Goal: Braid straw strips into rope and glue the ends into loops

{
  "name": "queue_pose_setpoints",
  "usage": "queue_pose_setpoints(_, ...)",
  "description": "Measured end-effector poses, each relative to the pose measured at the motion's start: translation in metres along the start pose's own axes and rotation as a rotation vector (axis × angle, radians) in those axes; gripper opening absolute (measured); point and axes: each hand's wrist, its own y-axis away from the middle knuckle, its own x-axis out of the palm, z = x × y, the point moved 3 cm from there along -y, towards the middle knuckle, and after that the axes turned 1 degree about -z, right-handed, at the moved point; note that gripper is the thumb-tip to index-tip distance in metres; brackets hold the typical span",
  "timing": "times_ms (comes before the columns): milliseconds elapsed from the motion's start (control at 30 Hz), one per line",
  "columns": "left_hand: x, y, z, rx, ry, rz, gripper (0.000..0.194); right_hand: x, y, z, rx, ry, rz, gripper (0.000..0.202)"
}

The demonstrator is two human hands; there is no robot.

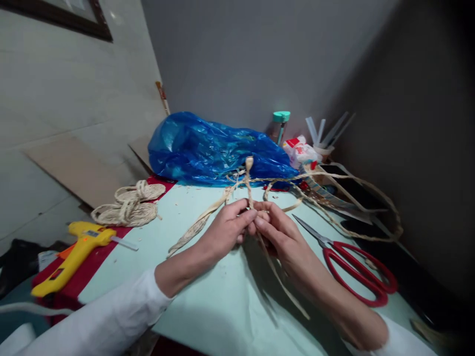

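Both of my hands meet over the middle of the table, closed on one braided straw cord (249, 183). My left hand (233, 220) pinches it between thumb and fingers, its knotted end standing up above. My right hand (278, 227) pinches the cord just beside it, and loose strands (284, 284) hang down below. The parts between the fingertips are hidden. Behind the hands, more twisted straw cord (330, 217) loops to the right, and a flat bundle of straw (196, 227) lies to the left. Red-handled scissors (356, 272) rest partly open at my right.
A yellow glue gun (77, 252) and a pair of small woven straw sandals (128, 210) lie at left. A blue plastic bag (208, 146) fills the back. Behind it stand a green-lidded jar (281, 121) and a cup of glue sticks (324, 148). A box (337, 190) sits at right.
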Motion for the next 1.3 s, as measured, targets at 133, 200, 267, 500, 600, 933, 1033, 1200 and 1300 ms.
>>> queue_pose_setpoints(133,-0.004,0.001,0.005,0.056,-0.170,-0.090,0.035,-0.005,0.001,-0.002,-0.140,0.416,-0.029,0.031)
queue_pose_setpoints(200,-0.006,0.001,0.003,0.141,-0.253,-0.194,0.031,-0.006,-0.001,-0.006,-0.198,0.625,-0.024,0.042)
queue_pose_setpoints(267,-0.006,0.002,0.001,0.159,-0.301,-0.293,0.024,-0.007,-0.002,-0.010,-0.223,0.774,-0.003,0.046)
queue_pose_setpoints(500,0.001,0.005,0.000,0.279,-0.606,-0.205,0.024,-0.034,-0.011,0.009,-0.157,0.685,-0.136,0.040)
queue_pose_setpoints(600,0.011,0.008,0.002,0.334,-0.678,-0.022,0.023,-0.045,-0.017,0.009,-0.120,0.457,-0.143,0.035)
queue_pose_setpoints(933,0.021,0.008,-0.009,0.310,-0.476,0.083,0.024,-0.041,-0.016,-0.005,0.032,-0.184,-0.279,0.035)
queue_pose_setpoints(1033,-0.001,0.000,-0.017,0.170,-0.274,0.045,0.021,-0.046,-0.018,0.006,-0.048,-0.269,-0.321,0.029)
queue_pose_setpoints(1200,-0.071,-0.015,-0.039,0.169,0.152,-0.421,0.017,-0.069,-0.024,0.023,-0.189,-0.347,-0.474,0.017)
queue_pose_setpoints(1300,-0.098,-0.020,-0.043,0.137,0.371,-0.518,0.014,-0.075,-0.021,0.028,-0.238,-0.296,-0.508,0.017)
